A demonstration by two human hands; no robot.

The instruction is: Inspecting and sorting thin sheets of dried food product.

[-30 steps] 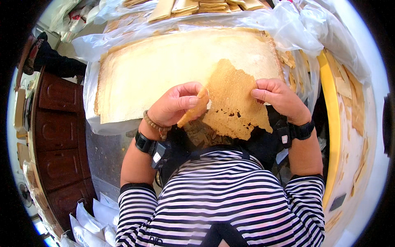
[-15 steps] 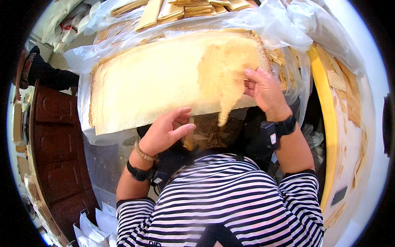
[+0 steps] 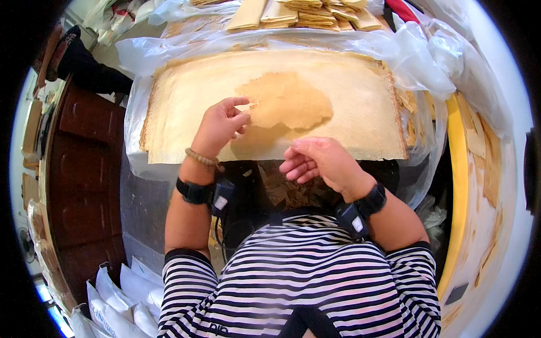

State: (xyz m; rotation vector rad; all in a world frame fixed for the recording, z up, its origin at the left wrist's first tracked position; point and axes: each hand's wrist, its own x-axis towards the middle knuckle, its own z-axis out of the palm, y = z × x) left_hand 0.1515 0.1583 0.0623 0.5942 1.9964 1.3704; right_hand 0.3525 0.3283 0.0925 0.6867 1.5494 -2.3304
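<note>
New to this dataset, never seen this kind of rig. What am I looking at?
There is no robot: a person works with two bare hands, wearing black wrist straps. Every picture comes from the left one of two wide fisheye cameras worn on the head, looking down, so straight edges bend and the striped shirt fills the lower part. Picture left is the person's left.

In front is a large pale sheet, with clear plastic around it. A smaller tan piece rests on it; whether it lies fully flat is hard to tell. Folded sheets are stacked beyond.

The left hand is at the tan piece's left edge; I can't tell if it grips it. The right hand, fingers loosely curled, is by the near edge, holding nothing visible.
</note>
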